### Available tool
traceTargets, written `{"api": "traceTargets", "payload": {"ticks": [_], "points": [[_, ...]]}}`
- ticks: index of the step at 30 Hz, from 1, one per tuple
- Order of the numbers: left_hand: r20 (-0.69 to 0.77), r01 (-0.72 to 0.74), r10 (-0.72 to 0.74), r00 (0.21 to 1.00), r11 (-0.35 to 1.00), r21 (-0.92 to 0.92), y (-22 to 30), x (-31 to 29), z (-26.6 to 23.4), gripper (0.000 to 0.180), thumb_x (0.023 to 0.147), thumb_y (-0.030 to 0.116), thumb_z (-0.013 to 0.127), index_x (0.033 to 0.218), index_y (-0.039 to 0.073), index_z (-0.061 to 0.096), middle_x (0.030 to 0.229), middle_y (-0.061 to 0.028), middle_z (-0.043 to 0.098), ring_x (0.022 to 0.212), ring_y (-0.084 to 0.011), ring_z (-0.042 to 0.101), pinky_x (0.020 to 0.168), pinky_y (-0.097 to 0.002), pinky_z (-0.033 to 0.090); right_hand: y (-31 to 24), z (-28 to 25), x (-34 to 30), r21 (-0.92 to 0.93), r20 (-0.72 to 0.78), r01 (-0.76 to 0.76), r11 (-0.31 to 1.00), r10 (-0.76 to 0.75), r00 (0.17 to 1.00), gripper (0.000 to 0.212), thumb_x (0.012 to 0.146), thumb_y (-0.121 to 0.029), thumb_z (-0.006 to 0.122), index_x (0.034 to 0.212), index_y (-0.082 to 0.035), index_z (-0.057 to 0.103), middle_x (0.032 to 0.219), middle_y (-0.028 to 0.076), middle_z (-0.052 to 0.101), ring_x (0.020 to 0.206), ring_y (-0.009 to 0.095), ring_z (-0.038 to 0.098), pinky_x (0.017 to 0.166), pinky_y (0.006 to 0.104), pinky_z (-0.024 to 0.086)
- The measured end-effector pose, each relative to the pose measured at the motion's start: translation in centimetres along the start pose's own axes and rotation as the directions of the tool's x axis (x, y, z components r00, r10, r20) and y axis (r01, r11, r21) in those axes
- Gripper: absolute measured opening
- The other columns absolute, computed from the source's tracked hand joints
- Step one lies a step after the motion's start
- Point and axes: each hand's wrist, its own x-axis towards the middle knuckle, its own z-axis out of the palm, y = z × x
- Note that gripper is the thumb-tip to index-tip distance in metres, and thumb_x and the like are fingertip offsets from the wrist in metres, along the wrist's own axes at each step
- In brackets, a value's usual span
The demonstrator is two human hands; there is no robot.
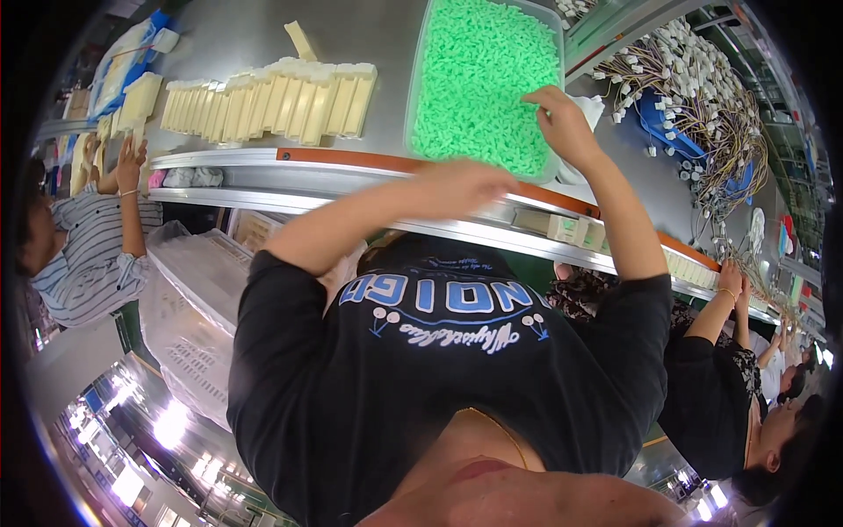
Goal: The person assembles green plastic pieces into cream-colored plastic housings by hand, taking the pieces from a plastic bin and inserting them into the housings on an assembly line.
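Observation:
My right hand [563, 126] is above the right part of a clear plastic bin [413, 114] filled with small bright green plastic pieces [483, 83]. Its fingers are bent and parted, and no piece shows between them. My left hand [470, 186] is smeared by motion over the bench's front rail, just below the bin's near edge. Whether it holds anything does not show. Close below it, cream plastic blocks [562, 228] lie in the rail channel, some with green in them.
Left of the bin stands a row of cream rectangular blocks [272, 101], with one loose block [300, 40] behind. A heap of wires with white connectors [694, 79] lies at right. Co-workers' hands [130, 167] [731, 285] are on both sides. A plastic-wrapped crate [193, 299] stands lower left.

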Motion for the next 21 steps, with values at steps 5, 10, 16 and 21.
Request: {"api": "traceTargets", "payload": {"ticks": [5, 10, 16, 21], "points": [[-0.570, 0.194, 0.055, 0.820, 0.910, 0.367, -11.4, -2.6, -14.4, 0.023, 0.084, 0.007, 0.046, 0.106, 0.006, 0.053, 0.101, -0.0086, 0.056, 0.093, -0.0209, 0.054, 0.080, -0.0291, 0.042, 2.0, 3.3, 2.1, -0.418, 0.210, 0.196, 0.887, -0.115, 0.971, 0.030, 0.067, 0.005, 0.049, 0.096, -0.001, 0.054, 0.095, 0.014, 0.050, 0.082, 0.029, 0.054, 0.070, 0.0349, 0.046], [-0.473, 0.320, 0.010, 0.881, 0.724, 0.611, -17.5, -1.3, -17.7, 0.027, 0.078, 0.003, 0.048, 0.104, 0.007, 0.052, 0.101, -0.0114, 0.054, 0.098, -0.0290, 0.049, 0.084, -0.0376, 0.039, 1.7, 4.0, 2.8, -0.461, 0.292, 0.134, 0.877, 0.007, 0.956, 0.025, 0.065, 0.006, 0.049, 0.090, 0.001, 0.052, 0.094, 0.014, 0.047, 0.082, 0.028, 0.054, 0.069, 0.0352, 0.046], [-0.279, 0.301, -0.125, 0.952, 0.539, 0.786, -23.1, 1.1, -16.3, 0.030, 0.069, 0.010, 0.055, 0.099, 0.011, 0.055, 0.102, -0.0114, 0.053, 0.100, -0.0267, 0.048, 0.083, -0.0413, 0.037, 2.7, 4.9, 2.5, -0.364, 0.156, -0.007, 0.932, 0.068, 0.986, 0.007, 0.071, 0.002, 0.051, 0.078, 0.002, 0.051, 0.091, 0.016, 0.046, 0.071, 0.031, 0.054, 0.062, 0.0384, 0.046], [-0.360, 0.294, -0.128, 0.924, 0.841, 0.455, -21.0, 0.9, -18.5, 0.028, 0.068, 0.013, 0.056, 0.096, 0.007, 0.053, 0.092, -0.0126, 0.057, 0.090, -0.0295, 0.052, 0.076, -0.0362, 0.041, 3.1, 5.3, 1.9, -0.331, 0.014, -0.046, 0.943, 0.054, 0.998, 0.005, 0.074, -0.005, 0.051, 0.074, 0.001, 0.051, 0.081, 0.016, 0.050, 0.064, 0.033, 0.054, 0.057, 0.0395, 0.046]]}}
